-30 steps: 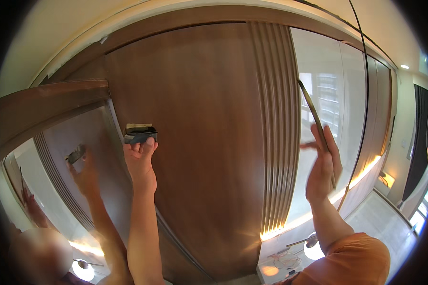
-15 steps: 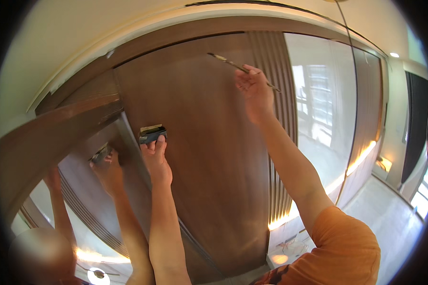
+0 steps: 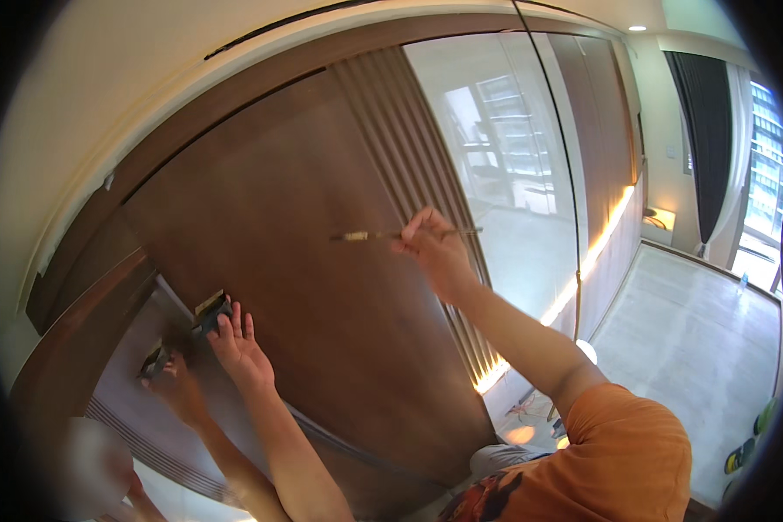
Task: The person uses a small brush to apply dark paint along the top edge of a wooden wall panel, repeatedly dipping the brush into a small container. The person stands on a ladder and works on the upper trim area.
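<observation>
Fingers (image 3: pixel 422 228) of the right hand (image 3: pixel 435 252) pinched a thin brush (image 3: pixel 383 235) against the brown door panel (image 3: pixel 304 287); the left hand (image 3: pixel 237 346) lay spread-fingered by a small dark block (image 3: pixel 210 315). A heavy stroke could likely smear the glossy face.

The left hand (image 3: pixel 237 346) covers most of the small dark tool (image 3: pixel 210 315) pressed on the wooden door (image 3: pixel 322 304), the thin stick (image 3: pixel 404 234) in the right hand (image 3: pixel 433 250) is too slim to identify, and the near-left reflection is blurred.
</observation>
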{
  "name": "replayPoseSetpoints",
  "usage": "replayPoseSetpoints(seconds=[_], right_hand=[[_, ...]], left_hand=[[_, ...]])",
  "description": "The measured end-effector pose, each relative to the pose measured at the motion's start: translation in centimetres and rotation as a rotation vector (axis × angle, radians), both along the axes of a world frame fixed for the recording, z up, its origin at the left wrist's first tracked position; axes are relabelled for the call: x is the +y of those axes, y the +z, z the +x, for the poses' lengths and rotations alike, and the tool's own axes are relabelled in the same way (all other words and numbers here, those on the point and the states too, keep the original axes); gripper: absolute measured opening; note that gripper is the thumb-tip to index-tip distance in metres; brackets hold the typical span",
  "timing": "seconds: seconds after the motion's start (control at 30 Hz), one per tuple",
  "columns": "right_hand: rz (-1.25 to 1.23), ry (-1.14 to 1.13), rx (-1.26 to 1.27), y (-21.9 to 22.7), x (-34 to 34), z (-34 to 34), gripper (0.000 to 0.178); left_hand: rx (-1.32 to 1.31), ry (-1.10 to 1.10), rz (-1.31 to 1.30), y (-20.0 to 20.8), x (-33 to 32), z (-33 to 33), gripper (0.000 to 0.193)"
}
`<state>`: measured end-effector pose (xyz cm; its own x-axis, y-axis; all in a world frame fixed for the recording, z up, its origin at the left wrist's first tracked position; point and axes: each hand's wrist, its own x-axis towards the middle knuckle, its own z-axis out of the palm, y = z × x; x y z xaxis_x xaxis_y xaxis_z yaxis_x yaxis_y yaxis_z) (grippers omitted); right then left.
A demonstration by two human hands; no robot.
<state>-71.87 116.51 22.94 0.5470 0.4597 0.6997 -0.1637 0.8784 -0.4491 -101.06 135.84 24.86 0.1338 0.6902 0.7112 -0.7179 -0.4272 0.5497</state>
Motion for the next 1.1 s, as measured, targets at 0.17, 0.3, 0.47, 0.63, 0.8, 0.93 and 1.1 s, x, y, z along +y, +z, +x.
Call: replayPoseSetpoints(seconds=[0.17,0.3,0.47,0.63,0.8,0.93,1.1], right_hand=[[-0.083,0.112,0.012,-4.6,-1.0,-1.8,0.007],[-0.148,0.126,0.020,-6.6,-1.7,-2.2,0.003],[-0.152,0.087,0.020,-7.8,-3.8,-1.5,0.004],[-0.165,0.070,0.047,-9.4,-6.1,-0.5,0.007],[-0.179,0.032,0.017,-11.1,-7.6,-0.1,0.012],[-0.286,0.035,0.059,-11.4,-8.4,-0.5,0.014],[-0.448,-0.002,0.060,-11.1,-9.6,-0.5,0.016]], left_hand=[[0.043,0.023,0.006,-1.8,-1.1,0.7,0.050],[0.100,-0.022,-0.035,-3.0,-1.2,2.3,0.054],[0.098,-0.036,-0.041,-3.6,-1.0,4.1,0.056],[0.215,-0.059,0.036,-4.4,-1.8,3.7,0.054],[0.167,-0.151,0.048,-6.0,-3.9,2.3,0.052],[0.063,-0.261,0.002,-7.6,-6.0,2.1,0.057],[-0.006,-0.281,-0.144,-10.1,-8.6,1.6,0.063]])
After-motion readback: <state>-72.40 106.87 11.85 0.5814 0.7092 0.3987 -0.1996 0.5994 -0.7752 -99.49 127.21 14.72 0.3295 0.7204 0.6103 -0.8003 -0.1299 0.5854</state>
